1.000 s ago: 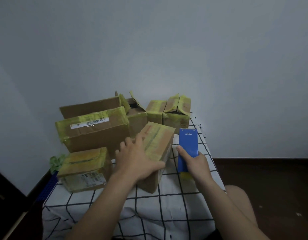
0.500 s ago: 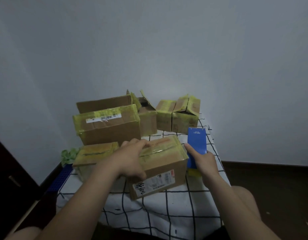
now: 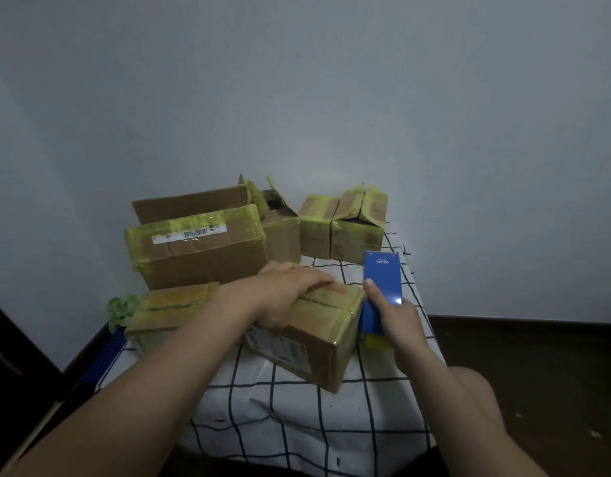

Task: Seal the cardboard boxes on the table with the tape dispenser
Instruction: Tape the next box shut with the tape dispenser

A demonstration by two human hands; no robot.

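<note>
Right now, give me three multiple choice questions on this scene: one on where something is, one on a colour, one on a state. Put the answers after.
1. Where is the dispenser relative to the box under the left hand?
A. beside its right end
B. on top of it
C. on the floor

2. What colour is the tape?
A. red
B. yellow-green
C. black

3. What is the right hand doing?
A. lying flat on the cloth
B. pointing at the wall
C. gripping the dispenser

Answers:
1 A, its blue body stands just past the box's right end.
2 B, yellow-green strips run along seams and edges.
3 C, the thumb and fingers wrap round its lower part.
</note>
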